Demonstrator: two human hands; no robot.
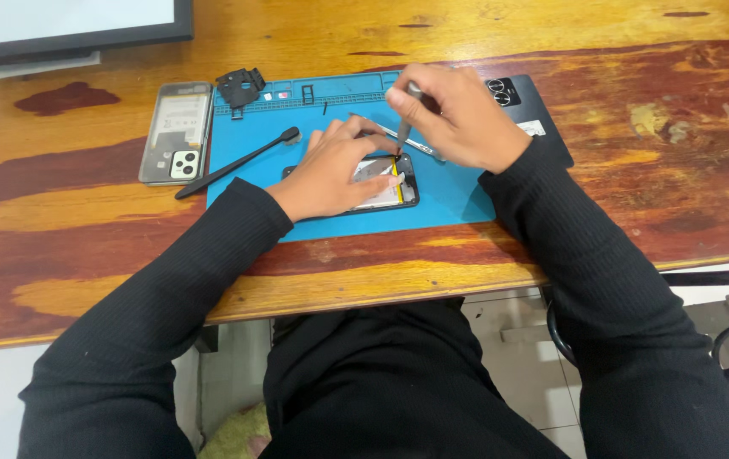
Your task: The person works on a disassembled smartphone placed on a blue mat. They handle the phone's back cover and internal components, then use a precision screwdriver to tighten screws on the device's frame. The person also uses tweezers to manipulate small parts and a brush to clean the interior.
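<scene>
The opened phone point(381, 183), at frame centre on the blue mat point(458, 195), is pinned flat by the left hand point(330, 174); the screwdriver point(404, 127), pinched in the right hand point(458, 119), should be kept upright

A single head-worn camera looks steeply down and forward from above the seated person's lap, close over the wooden table point(619, 212); the table's near edge crosses mid-frame, its far edge meeting the top border.
</scene>
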